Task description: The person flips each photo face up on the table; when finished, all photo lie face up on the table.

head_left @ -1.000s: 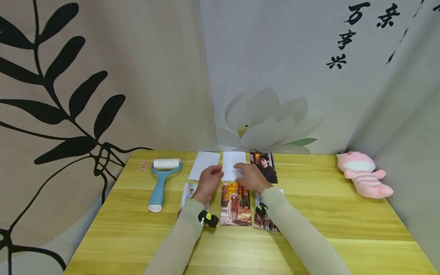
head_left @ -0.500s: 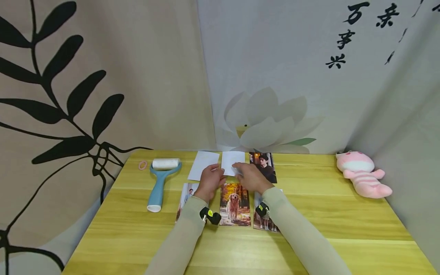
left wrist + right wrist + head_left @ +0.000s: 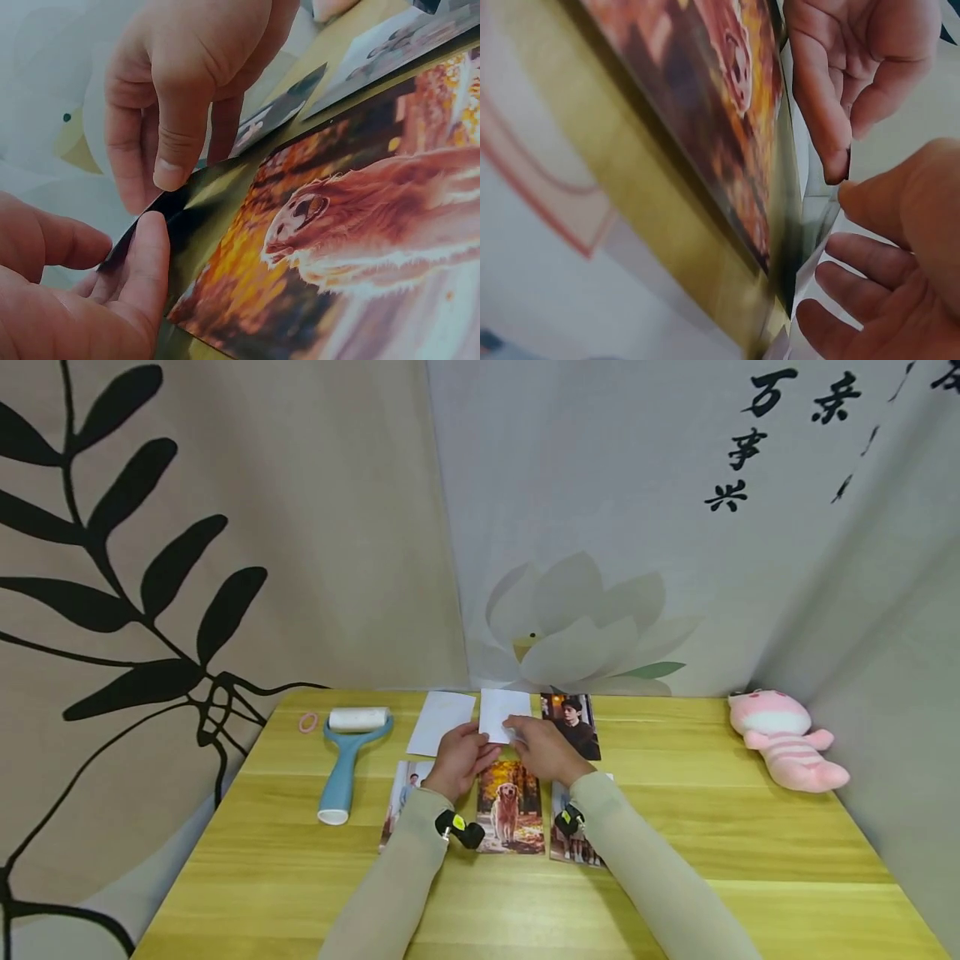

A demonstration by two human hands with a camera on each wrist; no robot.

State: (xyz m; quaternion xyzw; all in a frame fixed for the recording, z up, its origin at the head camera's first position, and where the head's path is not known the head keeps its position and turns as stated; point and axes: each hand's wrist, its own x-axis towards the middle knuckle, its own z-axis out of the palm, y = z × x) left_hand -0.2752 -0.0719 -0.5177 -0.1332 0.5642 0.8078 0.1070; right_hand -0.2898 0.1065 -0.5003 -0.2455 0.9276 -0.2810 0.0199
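Note:
A photo lying face down, its white back (image 3: 504, 710) showing, sits in the middle of the back row with its near edge raised. My left hand (image 3: 460, 760) pinches its near left corner; in the left wrist view, thumb and fingers of the left hand (image 3: 82, 285) close on the dark edge. My right hand (image 3: 551, 750) holds the same edge farther right, fingers over the white back; the right wrist view has the right hand (image 3: 892, 255) close beside the left hand (image 3: 855, 67). Just below lies a dog photo (image 3: 508, 810), face up.
Another white-backed photo (image 3: 441, 723) lies left, and a portrait photo (image 3: 576, 727) right. Two partly covered photos, a left one (image 3: 397, 797) and a right one (image 3: 573, 847), flank the dog photo. A blue lint roller (image 3: 341, 777), pink ring (image 3: 308, 722) and pink plush toy (image 3: 783, 739) lie around.
The near edge of the middle white-backed photo has come up off the table. My left hand has shifted slightly right and onto its corner; the right hand stays nearly in place.

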